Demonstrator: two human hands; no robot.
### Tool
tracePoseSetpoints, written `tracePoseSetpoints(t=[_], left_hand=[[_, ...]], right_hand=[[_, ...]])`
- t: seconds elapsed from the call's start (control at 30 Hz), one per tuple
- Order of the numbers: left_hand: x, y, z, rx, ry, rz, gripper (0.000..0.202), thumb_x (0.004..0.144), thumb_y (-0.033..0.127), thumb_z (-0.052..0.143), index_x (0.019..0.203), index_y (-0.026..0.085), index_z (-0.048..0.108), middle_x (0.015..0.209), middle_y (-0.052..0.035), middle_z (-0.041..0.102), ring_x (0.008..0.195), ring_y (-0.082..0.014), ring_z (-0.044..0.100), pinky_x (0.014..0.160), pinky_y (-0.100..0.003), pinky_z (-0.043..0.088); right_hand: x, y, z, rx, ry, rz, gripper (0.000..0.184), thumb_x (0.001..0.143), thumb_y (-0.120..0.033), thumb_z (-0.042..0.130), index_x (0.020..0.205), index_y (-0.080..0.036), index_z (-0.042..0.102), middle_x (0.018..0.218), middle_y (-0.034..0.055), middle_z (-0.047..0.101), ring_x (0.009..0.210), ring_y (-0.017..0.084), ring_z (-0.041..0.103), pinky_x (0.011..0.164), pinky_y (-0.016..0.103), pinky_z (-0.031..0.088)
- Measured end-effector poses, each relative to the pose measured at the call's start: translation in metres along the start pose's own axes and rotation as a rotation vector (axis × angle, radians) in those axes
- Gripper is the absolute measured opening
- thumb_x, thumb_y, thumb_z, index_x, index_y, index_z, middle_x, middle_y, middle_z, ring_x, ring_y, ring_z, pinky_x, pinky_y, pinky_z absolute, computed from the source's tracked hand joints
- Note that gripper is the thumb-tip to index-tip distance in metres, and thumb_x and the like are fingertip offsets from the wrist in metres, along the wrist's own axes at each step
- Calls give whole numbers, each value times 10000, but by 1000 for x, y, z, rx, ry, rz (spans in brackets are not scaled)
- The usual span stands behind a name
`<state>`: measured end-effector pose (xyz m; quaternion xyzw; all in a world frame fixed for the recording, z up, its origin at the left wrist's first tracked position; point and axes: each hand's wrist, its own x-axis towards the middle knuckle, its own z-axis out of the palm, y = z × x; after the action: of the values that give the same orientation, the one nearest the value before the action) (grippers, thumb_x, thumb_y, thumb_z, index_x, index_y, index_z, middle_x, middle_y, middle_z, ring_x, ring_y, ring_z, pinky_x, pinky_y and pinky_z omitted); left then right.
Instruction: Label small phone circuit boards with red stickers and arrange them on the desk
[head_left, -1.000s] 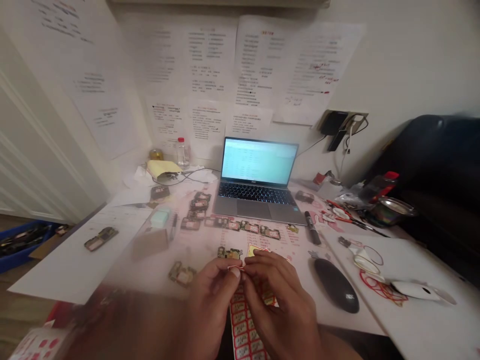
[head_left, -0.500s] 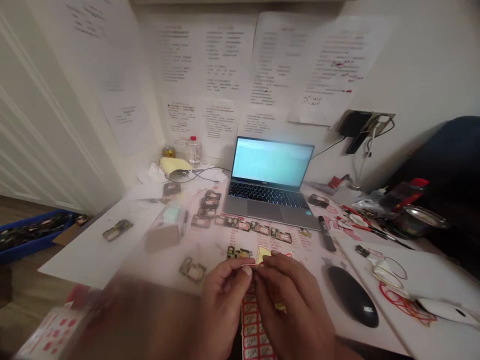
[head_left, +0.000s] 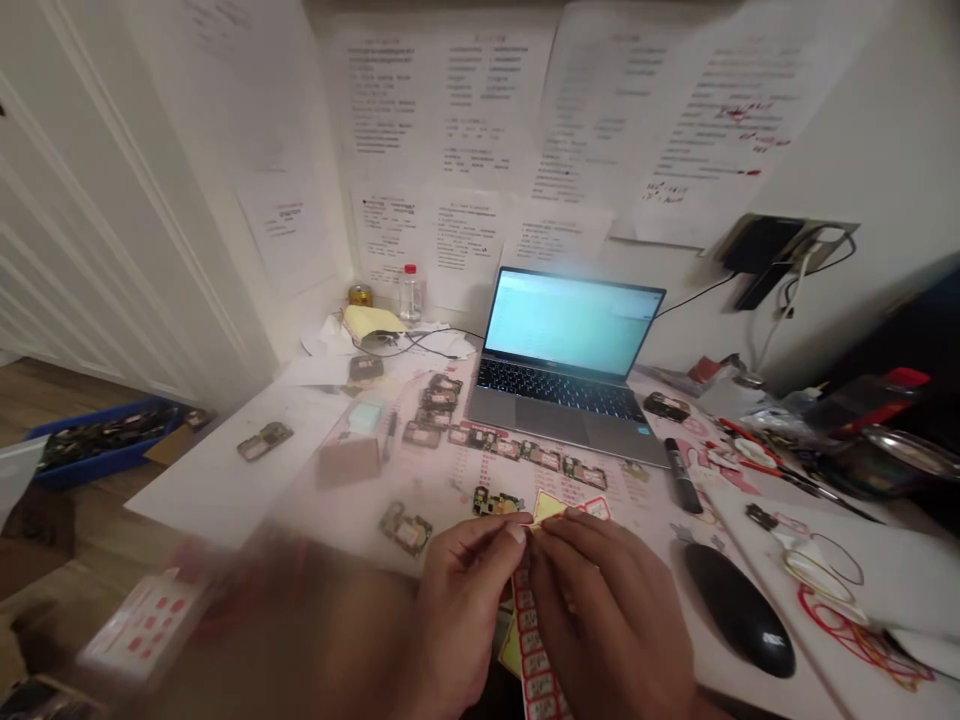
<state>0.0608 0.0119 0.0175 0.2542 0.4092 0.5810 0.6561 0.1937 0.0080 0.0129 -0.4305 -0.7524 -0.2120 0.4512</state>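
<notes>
A sheet of red-bordered labels [head_left: 534,645] hangs between my hands, with yellow backing [head_left: 510,648] showing at its lower left. My left hand [head_left: 461,600] is closed, thumb and index finger pinching the sheet's upper edge. Close beside it, my right hand [head_left: 619,605] is also closed on the sheet, its fingers bent over the top. Yellow paper [head_left: 550,503] and a red-edged label [head_left: 598,507] stick up beyond the right fingers. Just past the left fingertips lies a small circuit board [head_left: 495,502]. My fingers hide exactly what is pinched.
An open laptop [head_left: 568,400] stands behind several circuit boards [head_left: 540,455]. A black mouse [head_left: 739,610] and a marker [head_left: 682,475] are to the right. Left of the boards sits a small box [head_left: 349,460]. A blue bin [head_left: 105,445] of boards stands on the floor.
The view has turned left, so the scene sits further right. My hands remain together on the label sheet, which now shows a narrower strip of labels and yellow backing at its lower left.
</notes>
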Motion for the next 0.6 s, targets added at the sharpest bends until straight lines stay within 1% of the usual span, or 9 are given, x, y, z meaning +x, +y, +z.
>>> tracePoseSetpoints(t=[0.07,0.13,0.17,0.23,0.3,0.37,0.53,0.6], left_hand=[[1,6,2,-85,22,-64,522,566,581,1079,829,173,884,936,-118,833,955,-275,753,883,-339,602],[2,10,0,-163,54,-159,470,515,467,1089,774,154,852,885,-103,814,838,-219,716,774,-285,575],[3,12,-1,-190,52,-218,436,514,408,1076,769,146,840,873,-97,806,786,-194,691,721,-266,553],[5,15,-5,-230,9,-329,349,558,305,1023,785,134,822,855,-87,793,715,-165,653,648,-248,508],[7,17,-8,-286,-27,-413,267,602,218,956,807,130,809,834,-74,781,686,-155,644,631,-243,495],[8,19,-8,-360,-29,-456,224,618,166,903,810,118,796,817,-66,770,680,-147,645,637,-235,502],[9,19,-6,-477,-46,-527,185,602,141,861,753,96,764,716,-37,717,624,-123,616,624,-219,513],[9,17,-7,-460,-64,-505,173,625,149,860,767,108,769,729,-43,729,633,-131,632,635,-220,519]], right_hand=[[-1,0,1,33,-12,2,135,1040,-81,683,1149,-158,705,1082,110,758,1086,240,700,992,440,570],[-4,2,2,63,-34,-25,128,1037,-79,683,1147,-143,702,1099,123,747,1103,240,692,993,432,573],[-6,3,1,69,-49,-50,128,1038,-81,685,1152,-137,701,1109,129,744,1119,244,689,997,435,574],[-10,5,0,67,-78,-105,142,1041,-88,687,1175,-130,702,1127,134,744,1153,257,683,1013,449,575],[-13,6,-1,69,-106,-133,162,1045,-92,684,1202,-128,705,1144,133,752,1171,267,682,1024,466,580],[-14,6,-2,85,-123,-134,175,1042,-84,684,1211,-124,708,1151,130,758,1173,268,683,1020,467,591],[-13,3,-3,122,-138,-123,154,1044,-75,669,1183,-122,715,1161,127,765,1177,253,688,1020,436,610],[-11,2,-3,125,-133,-130,139,1041,-76,668,1160,-128,716,1143,122,772,1159,244,698,1014,419,615]])
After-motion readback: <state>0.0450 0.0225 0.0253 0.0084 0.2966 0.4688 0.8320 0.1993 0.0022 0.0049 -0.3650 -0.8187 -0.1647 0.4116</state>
